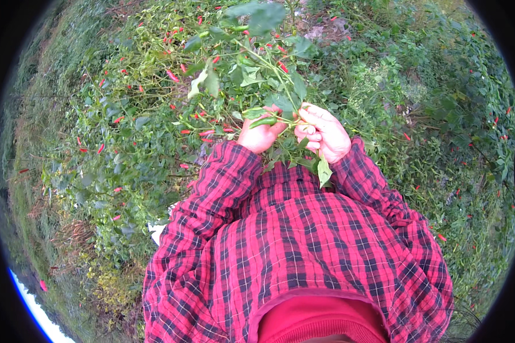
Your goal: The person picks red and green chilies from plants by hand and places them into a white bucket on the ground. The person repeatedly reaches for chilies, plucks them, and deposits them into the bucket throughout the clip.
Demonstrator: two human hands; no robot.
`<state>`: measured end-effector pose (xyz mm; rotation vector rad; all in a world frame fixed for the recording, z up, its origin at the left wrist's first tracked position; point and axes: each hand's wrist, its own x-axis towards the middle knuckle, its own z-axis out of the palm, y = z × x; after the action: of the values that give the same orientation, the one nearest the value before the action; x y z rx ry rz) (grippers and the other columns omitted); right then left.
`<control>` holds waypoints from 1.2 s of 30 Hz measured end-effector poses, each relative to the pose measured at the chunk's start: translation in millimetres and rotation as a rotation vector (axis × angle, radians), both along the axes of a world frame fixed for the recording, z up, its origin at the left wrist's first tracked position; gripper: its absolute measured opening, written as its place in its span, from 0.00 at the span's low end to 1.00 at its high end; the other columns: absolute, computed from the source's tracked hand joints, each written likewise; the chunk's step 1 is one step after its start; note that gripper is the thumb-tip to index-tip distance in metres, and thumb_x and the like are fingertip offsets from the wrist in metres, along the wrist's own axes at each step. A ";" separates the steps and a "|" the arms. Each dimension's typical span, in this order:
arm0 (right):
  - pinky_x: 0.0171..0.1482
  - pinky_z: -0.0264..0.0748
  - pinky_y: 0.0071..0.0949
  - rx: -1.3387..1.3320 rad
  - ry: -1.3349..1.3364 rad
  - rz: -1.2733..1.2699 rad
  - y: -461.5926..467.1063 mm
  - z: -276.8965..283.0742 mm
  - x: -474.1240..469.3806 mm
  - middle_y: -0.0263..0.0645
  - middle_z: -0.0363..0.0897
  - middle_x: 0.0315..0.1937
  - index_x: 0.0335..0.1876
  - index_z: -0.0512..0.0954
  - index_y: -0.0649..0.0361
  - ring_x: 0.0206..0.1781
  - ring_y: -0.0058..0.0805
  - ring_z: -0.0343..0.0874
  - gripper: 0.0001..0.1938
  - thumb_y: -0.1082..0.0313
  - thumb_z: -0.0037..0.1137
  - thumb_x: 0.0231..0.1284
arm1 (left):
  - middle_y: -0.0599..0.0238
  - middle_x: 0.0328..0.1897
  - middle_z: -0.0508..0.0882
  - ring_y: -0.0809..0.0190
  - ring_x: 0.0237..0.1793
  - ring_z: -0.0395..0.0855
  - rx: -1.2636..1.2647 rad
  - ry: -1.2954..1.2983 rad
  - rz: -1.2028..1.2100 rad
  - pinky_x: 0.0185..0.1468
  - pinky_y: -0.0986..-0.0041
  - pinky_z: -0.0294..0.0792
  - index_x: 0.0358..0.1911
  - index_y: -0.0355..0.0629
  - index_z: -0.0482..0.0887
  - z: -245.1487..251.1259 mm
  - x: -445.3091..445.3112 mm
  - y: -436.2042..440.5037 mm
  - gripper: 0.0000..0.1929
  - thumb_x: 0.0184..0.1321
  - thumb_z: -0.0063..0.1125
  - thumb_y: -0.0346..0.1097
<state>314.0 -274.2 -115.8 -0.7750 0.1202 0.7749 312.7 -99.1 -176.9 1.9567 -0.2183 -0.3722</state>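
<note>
A leafy chili pepper branch [276, 70] rises from between my hands, in front of my chest. My right hand [324, 132] pinches its green stem between thumb and fingers. Close beside it on the left is my left hand [262, 132], partly hidden behind leaves and a green chili pepper [263, 122]; its fingers are curled at the branch, but what they grip cannot be made out. Red chili peppers [283, 67] hang farther up among the leaves. A pale green leaf [324, 171] dangles below my right hand.
Dense chili plants [154, 128] with many red peppers surround me on both sides. A white object [157, 231] lies partly hidden beside my left sleeve. Yellowish foliage [116, 287] grows at the lower left, and a pale patch [319, 31] shows on the ground beyond the branch.
</note>
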 end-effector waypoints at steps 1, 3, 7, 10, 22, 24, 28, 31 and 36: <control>0.14 0.48 0.10 0.016 -0.051 0.029 0.4 2.5 -0.5 0.23 0.62 0.18 0.37 0.67 0.56 0.13 0.07 0.52 0.05 0.64 0.44 0.63 | 0.70 0.34 0.81 0.69 0.34 0.78 0.308 -0.183 -0.052 0.37 0.77 0.70 0.40 0.38 0.75 -6.0 -1.1 0.0 0.08 0.57 0.52 0.31; 0.15 0.50 0.11 0.097 -0.075 -0.015 -0.6 5.8 2.3 0.24 0.62 0.18 0.37 0.67 0.57 0.14 0.08 0.53 0.05 0.65 0.43 0.63 | 0.72 0.29 0.79 0.69 0.27 0.75 -0.234 0.071 0.157 0.31 0.79 0.67 0.41 0.38 0.75 -13.8 -7.9 2.0 0.10 0.57 0.51 0.33; 0.16 0.50 0.11 0.206 -0.019 -0.090 -8.0 0.5 9.4 0.24 0.60 0.18 0.41 0.67 0.59 0.15 0.08 0.52 0.07 0.65 0.41 0.64 | 0.72 0.24 0.74 0.76 0.15 0.62 -1.000 0.590 0.378 0.16 0.86 0.53 0.47 0.39 0.72 -4.6 -6.3 33.0 0.14 0.58 0.47 0.35; 0.16 0.48 0.11 0.100 -0.028 -0.096 -11.6 -7.3 11.4 0.22 0.57 0.18 0.43 0.68 0.62 0.16 0.08 0.50 0.10 0.65 0.40 0.64 | 0.65 0.33 0.76 0.74 0.16 0.61 -1.180 0.524 0.339 0.18 0.85 0.53 0.48 0.39 0.70 19.6 -8.3 54.3 0.15 0.57 0.47 0.35; 0.16 0.45 0.10 0.059 0.006 0.050 -16.1 -16.0 11.4 0.23 0.57 0.18 0.41 0.70 0.62 0.15 0.07 0.47 0.11 0.63 0.40 0.64 | 0.74 0.27 0.78 0.80 0.16 0.63 -0.361 0.319 0.018 0.19 0.86 0.57 0.49 0.42 0.74 71.5 21.5 44.7 0.18 0.57 0.54 0.41; 0.16 0.45 0.10 0.107 0.015 0.061 -16.5 -17.4 12.1 0.23 0.58 0.18 0.40 0.70 0.62 0.15 0.08 0.47 0.11 0.62 0.40 0.64 | 0.75 0.26 0.77 0.80 0.17 0.64 -0.265 0.335 -0.092 0.20 0.86 0.57 0.50 0.42 0.74 70.1 22.7 37.9 0.19 0.57 0.55 0.42; 0.17 0.48 0.12 0.143 0.084 0.053 -16.7 -14.7 12.0 0.24 0.59 0.19 0.40 0.69 0.61 0.15 0.09 0.47 0.12 0.60 0.39 0.64 | 0.75 0.24 0.77 0.80 0.17 0.64 -0.220 0.244 -0.077 0.21 0.86 0.57 0.46 0.41 0.77 68.3 18.1 27.1 0.17 0.57 0.54 0.42; 0.20 0.53 0.13 -0.024 -0.050 0.027 -15.1 -7.5 10.2 0.26 0.65 0.25 0.43 0.69 0.61 0.18 0.09 0.53 0.14 0.59 0.47 0.59 | 0.76 0.28 0.77 0.76 0.29 0.71 -0.228 0.277 0.021 0.35 0.82 0.64 0.40 0.39 0.79 67.9 12.0 22.7 0.13 0.57 0.54 0.40; 0.35 0.67 0.17 -0.592 -0.554 -0.047 -5.7 -1.1 7.3 0.28 0.74 0.32 0.42 0.73 0.63 0.31 0.12 0.69 0.16 0.64 0.59 0.49 | 0.75 0.28 0.77 0.78 0.31 0.70 -0.240 0.138 0.102 0.37 0.84 0.64 0.42 0.38 0.78 63.1 2.4 6.4 0.11 0.57 0.54 0.35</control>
<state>321.3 -279.9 -116.9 -1.5175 -0.1396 0.4527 315.1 -92.7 -113.8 1.6918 -0.0692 -0.3936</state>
